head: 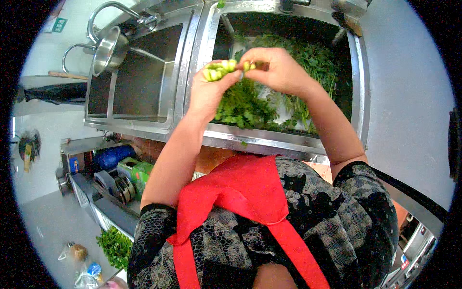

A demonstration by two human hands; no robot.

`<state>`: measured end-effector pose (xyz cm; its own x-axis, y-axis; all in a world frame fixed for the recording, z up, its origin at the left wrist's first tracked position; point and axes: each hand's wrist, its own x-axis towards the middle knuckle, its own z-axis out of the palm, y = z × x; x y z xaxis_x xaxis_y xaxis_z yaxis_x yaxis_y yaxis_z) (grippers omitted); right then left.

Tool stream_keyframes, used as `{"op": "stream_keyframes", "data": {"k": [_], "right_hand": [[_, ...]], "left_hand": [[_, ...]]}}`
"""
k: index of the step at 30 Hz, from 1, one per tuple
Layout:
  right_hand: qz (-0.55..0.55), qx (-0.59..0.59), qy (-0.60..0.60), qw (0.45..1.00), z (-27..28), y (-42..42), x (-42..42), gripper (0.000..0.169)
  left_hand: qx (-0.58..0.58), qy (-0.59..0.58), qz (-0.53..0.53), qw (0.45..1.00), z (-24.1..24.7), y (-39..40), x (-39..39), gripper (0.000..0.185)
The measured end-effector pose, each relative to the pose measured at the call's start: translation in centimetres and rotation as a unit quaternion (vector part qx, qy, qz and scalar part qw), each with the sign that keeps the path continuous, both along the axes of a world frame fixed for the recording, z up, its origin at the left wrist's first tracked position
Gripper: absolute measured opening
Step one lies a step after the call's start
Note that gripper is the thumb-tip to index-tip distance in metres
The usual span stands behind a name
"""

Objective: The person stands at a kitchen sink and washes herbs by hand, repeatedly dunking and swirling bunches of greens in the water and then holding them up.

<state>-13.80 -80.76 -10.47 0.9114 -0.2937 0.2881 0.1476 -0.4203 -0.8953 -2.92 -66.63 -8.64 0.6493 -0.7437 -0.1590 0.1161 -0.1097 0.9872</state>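
Observation:
My left hand grips a bunch of leafy green stalks, with its pale stalk ends pointing up past the thumb. Leaves hang below that fist over the right sink basin. Close beside the stalk ends, my right hand pinches a small yellowish-green stem piece between thumb and fingers. More leafy greens with thin stems lie in the right basin, partly hidden behind my right hand and forearm. A pale surface shows among them.
To the left is a second steel basin, with a steel bowl by the curved faucet. A dark-bristled brush rests at the right basin's back right corner. Lower left, a crate and another bunch of greens appear.

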Motion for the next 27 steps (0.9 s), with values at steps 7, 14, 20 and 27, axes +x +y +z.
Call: {"op": "stream_keyframes", "data": {"k": [7,14,20,27], "right_hand": [[-0.025,0.108,-0.002,0.994,-1.4,0.3,-0.8,0.014],[-0.115,-0.103,-0.037,0.987,-1.3,0.9,-1.4,0.017],[-0.06,0.15,-0.004,0.987,-1.8,2.8,0.5,0.018],[-0.046,0.202,-0.118,0.971,-3.2,4.1,1.1,0.023]], "left_hand": [[-0.039,0.095,0.015,0.995,-1.3,0.7,0.6,0.019],[-0.048,0.108,-0.003,0.993,-2.1,1.2,0.6,0.021],[-0.088,0.092,-0.01,0.992,-2.0,1.2,0.2,0.023],[-0.1,0.113,0.021,0.988,-2.4,0.9,0.2,0.022]]}}
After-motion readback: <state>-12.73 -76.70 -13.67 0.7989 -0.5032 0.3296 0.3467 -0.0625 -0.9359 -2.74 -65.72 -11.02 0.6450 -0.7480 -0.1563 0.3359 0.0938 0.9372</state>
